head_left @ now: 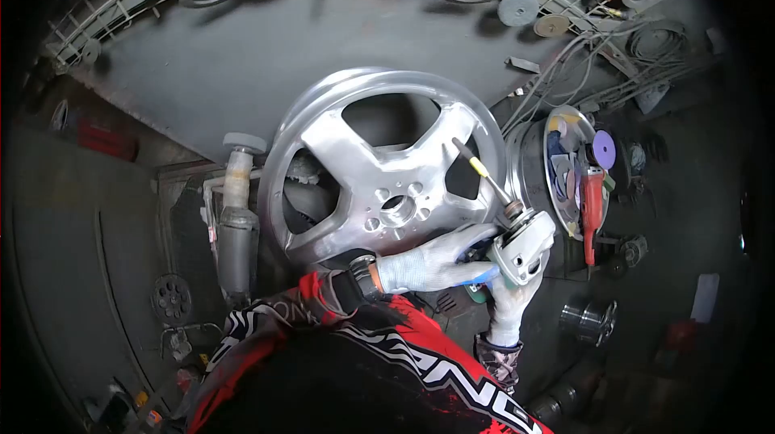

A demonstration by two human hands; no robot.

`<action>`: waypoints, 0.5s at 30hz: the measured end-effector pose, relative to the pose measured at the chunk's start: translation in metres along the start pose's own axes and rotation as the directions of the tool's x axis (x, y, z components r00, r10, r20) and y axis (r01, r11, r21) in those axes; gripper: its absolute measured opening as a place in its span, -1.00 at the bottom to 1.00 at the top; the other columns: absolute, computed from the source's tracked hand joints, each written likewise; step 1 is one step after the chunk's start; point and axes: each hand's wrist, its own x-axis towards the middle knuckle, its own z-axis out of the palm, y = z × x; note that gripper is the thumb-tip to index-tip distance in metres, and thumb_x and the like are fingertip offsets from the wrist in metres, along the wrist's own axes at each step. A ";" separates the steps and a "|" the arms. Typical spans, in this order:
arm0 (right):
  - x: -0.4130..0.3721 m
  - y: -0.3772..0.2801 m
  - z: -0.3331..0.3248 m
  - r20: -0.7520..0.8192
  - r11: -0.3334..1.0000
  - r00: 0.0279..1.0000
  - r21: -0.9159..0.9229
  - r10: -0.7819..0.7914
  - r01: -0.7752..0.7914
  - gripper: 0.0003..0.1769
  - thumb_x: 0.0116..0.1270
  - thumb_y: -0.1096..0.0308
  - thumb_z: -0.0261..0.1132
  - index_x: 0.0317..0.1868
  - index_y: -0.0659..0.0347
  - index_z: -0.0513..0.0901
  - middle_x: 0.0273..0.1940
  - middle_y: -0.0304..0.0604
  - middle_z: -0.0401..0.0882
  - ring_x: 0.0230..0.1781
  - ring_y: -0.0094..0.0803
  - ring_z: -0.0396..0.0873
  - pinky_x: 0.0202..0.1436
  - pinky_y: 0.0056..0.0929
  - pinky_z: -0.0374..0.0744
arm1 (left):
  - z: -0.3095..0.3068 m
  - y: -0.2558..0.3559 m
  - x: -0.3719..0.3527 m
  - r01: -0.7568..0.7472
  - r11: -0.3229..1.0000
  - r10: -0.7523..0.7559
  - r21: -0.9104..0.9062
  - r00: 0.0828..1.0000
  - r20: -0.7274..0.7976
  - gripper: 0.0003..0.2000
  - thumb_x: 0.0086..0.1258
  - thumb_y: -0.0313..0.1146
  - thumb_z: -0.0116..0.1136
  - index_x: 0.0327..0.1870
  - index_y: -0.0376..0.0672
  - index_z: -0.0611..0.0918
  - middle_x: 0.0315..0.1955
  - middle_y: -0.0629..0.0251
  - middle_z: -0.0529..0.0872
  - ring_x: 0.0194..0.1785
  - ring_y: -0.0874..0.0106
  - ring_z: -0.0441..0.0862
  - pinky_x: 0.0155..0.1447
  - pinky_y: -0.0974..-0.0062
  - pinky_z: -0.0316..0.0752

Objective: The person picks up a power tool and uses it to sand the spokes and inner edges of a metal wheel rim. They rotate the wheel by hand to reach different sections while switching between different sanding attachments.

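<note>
Just ahead of the left hand (432, 263) is the wheel (381, 171); that hand and the right hand (514, 302) are both curled around the grinder (529, 247), its bit (479, 167) at a spoke (436, 143), contact unclear. Smoothing that spoke seems the step in hand; the next move likely calls for a firm, steady grip
</note>
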 end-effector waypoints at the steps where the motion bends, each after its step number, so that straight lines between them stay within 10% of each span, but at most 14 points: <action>1: -0.001 0.001 -0.001 -0.012 1.000 1.000 -0.006 -0.003 0.003 0.22 -0.01 0.14 0.77 0.54 0.32 0.20 0.34 0.02 0.48 0.32 -0.26 0.55 0.44 -0.21 0.50 | -0.001 0.000 0.000 -0.003 1.000 0.003 -0.003 1.000 0.013 -0.37 0.57 -0.31 0.27 0.55 -0.29 0.28 0.30 0.07 0.48 0.32 0.36 0.47 0.42 0.35 0.42; 15: -0.020 -0.006 0.012 0.131 0.975 0.989 -0.217 0.075 -0.045 0.36 -0.24 0.02 0.83 0.51 0.36 0.26 0.29 0.02 0.54 0.25 -0.21 0.59 0.33 -0.17 0.57 | -0.015 -0.010 -0.008 0.045 0.972 -0.007 -0.232 0.987 0.161 -0.34 0.54 -0.22 0.28 0.52 -0.34 0.31 0.33 0.03 0.50 0.40 0.30 0.40 0.55 0.26 0.27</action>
